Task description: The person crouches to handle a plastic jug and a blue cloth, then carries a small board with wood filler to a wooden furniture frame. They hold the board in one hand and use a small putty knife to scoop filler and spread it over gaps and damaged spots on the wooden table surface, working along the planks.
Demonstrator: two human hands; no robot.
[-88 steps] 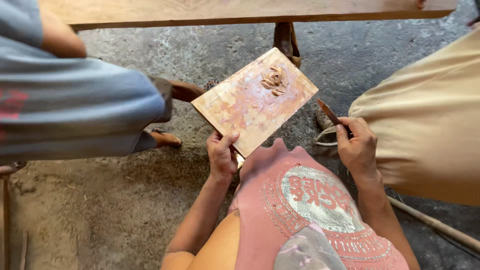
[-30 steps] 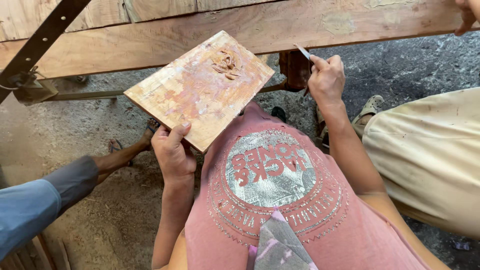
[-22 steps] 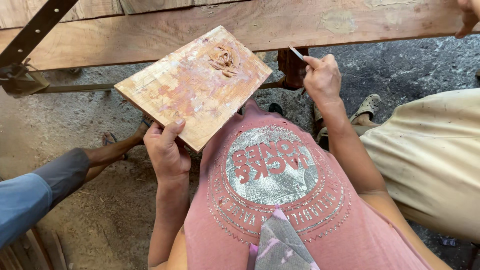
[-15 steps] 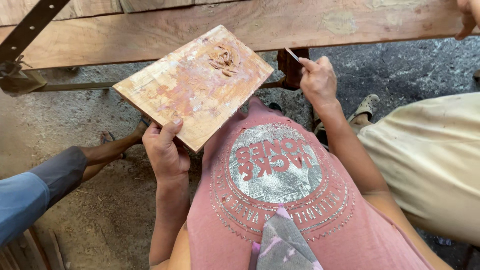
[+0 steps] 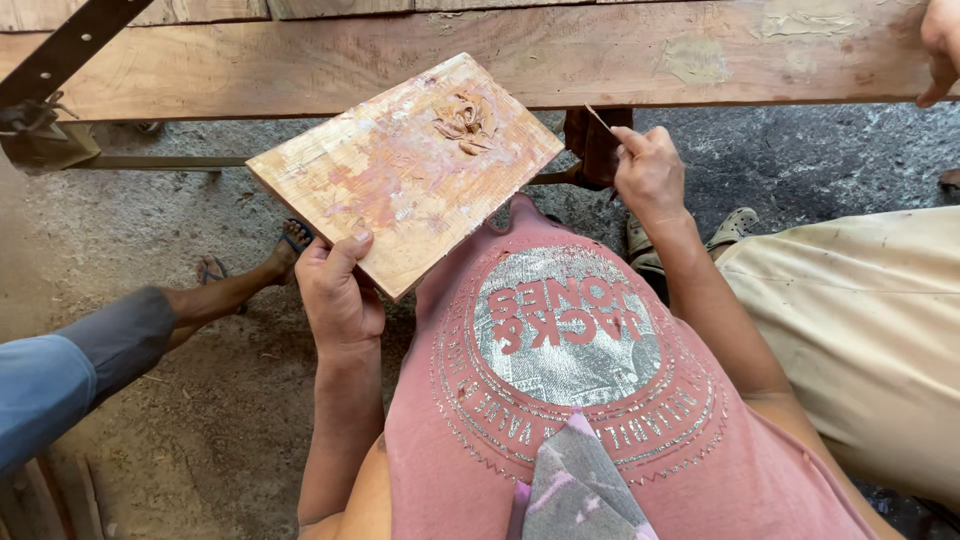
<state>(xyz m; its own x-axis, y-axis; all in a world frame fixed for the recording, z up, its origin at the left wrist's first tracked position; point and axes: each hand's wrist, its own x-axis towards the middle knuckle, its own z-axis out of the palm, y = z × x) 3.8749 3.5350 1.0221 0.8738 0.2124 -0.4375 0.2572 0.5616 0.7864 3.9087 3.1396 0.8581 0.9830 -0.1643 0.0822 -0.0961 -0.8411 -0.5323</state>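
My left hand (image 5: pixel 338 296) grips the near edge of a flat wooden board (image 5: pixel 400 175), held tilted above my lap. The board's pale, pink-stained face carries a small carved flower relief (image 5: pixel 463 120) near its far corner. My right hand (image 5: pixel 648 172) is raised to the right of the board and pinches a thin carving tool (image 5: pixel 600 118), its tip pointing up and left toward the workbench. The tool does not touch the board.
A long wooden workbench (image 5: pixel 600 50) runs across the top, with a dark metal brace (image 5: pixel 60 50) at its left. Another person's leg in blue trousers (image 5: pixel 70 370) and sandalled foot (image 5: pixel 290 240) lie at left. A person in beige clothing (image 5: pixel 860 330) sits at right; a hand (image 5: pixel 940 45) rests on the bench.
The view has shifted from the floor up to the bench. The board has turned and risen in my left hand, and my right hand has lifted the tool beside it.
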